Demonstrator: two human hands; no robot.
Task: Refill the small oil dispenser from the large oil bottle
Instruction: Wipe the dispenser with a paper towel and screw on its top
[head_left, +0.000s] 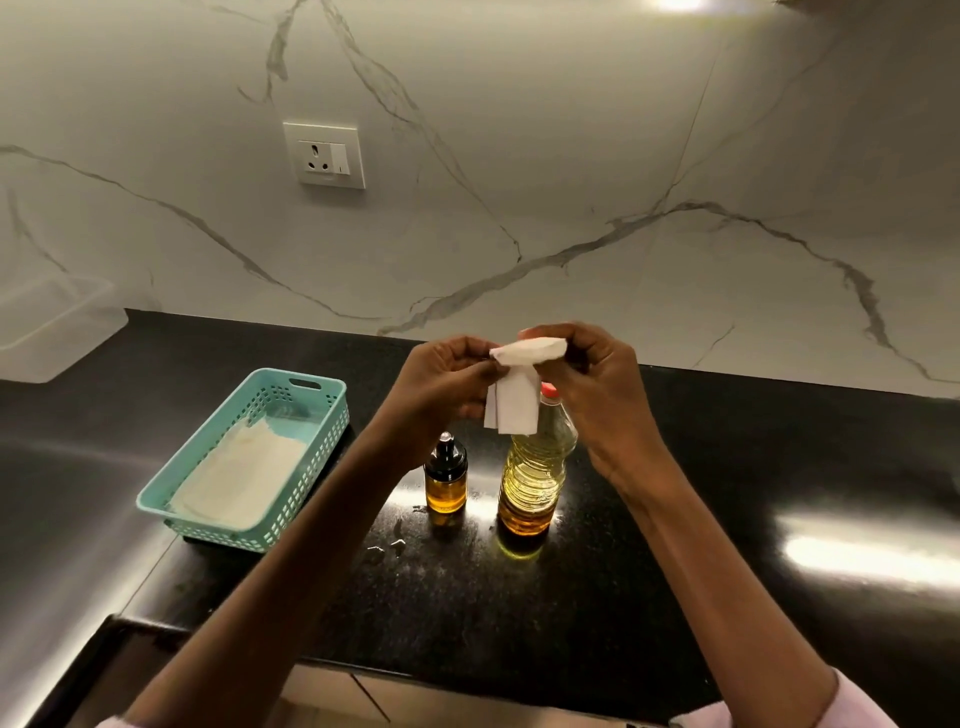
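Above the black tabletop (649, 597), the left hand (441, 379) and right hand (592, 374) pinch a folded white paper (514, 384) between them, held over the capped large oil bottle (535, 467), with the small oil dispenser (445, 480) just beside it and a teal basket (311, 395) farther left.

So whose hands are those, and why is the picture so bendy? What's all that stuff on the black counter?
There is no machine here, just a person wearing a camera on their head, so you see what they see, looking down. The wide lens bends the edges. The left hand and right hand together hold a folded white tissue above the counter. Below stand a small oil dispenser with a black top and a large oil bottle with a red cap, both closed. To the left sits a teal basket with more white paper inside. On the marble wall is a socket.
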